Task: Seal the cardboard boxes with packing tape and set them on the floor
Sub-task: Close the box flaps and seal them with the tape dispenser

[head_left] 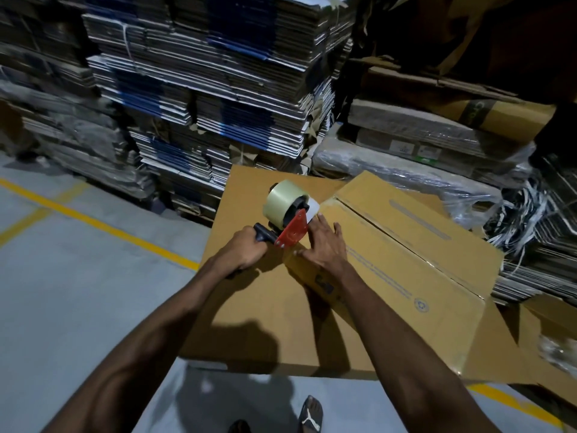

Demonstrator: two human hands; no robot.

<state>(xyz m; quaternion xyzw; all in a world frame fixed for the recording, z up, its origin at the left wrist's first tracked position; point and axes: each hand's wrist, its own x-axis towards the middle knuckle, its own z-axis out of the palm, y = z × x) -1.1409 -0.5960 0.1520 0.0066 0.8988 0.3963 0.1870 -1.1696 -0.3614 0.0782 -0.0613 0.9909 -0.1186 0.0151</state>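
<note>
From the head view, a brown cardboard box [390,264] lies on a big flat cardboard sheet [259,307] above the grey floor [78,292]. The left hand [246,250] grips the tape gun [285,218] by its black handle. The right hand [324,245] lies flat and open on the box, pressing near the seam. The box looks light and stiff, so hold it by its 2 sides.

Tall stacks of flattened cartons [199,89] are piled behind, some bundles wrapped in plastic film [406,170]. Yellow lines [103,226] are painted on the grey floor [62,292]. A sandal [310,414] is seen below.
</note>
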